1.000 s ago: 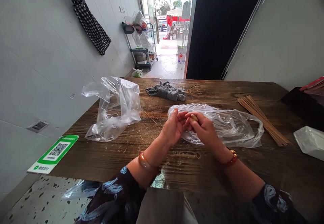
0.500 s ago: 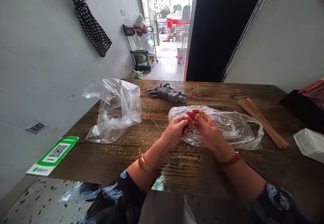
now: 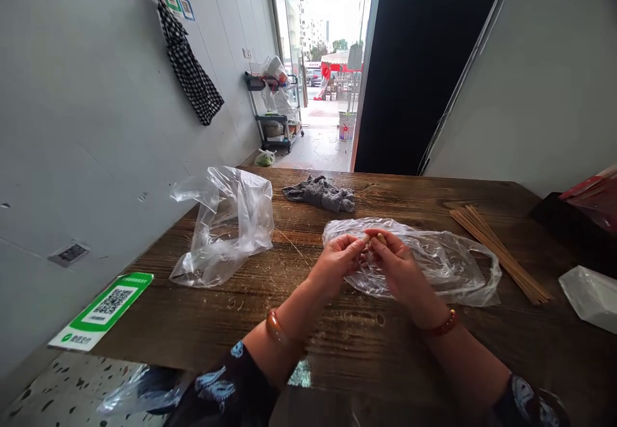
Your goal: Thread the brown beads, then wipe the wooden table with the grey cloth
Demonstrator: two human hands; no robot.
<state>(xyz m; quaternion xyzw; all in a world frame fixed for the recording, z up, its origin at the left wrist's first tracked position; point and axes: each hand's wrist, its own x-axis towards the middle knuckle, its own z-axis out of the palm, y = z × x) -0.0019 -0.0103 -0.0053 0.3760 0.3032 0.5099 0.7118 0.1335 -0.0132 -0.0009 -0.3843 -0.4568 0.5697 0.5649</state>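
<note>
Both hands meet over a clear plastic bag (image 3: 438, 253) that lies crumpled on the wooden table. My left hand (image 3: 340, 260) is closed in a pinch, its thumb and fingertips touching those of the other hand. Likewise pinched is my right hand (image 3: 393, 256), fingers curled inward. A small tan bit (image 3: 382, 238) shows at the right fingertips, too small to name. Whatever lies between the left fingertips is hidden.
Another clear plastic bag (image 3: 226, 227) stands crumpled at left, with a grey cloth (image 3: 321, 193) behind. Thin brown sticks (image 3: 501, 253) lie at right near a white box-like thing (image 3: 590, 295). A green QR-code sign (image 3: 103, 311) sits at the table's left edge (image 3: 144, 324).
The view has tilted up slightly, so everything sits lower in the picture. My fingertips have drawn closer together, and the raised right fingers have curled down.
</note>
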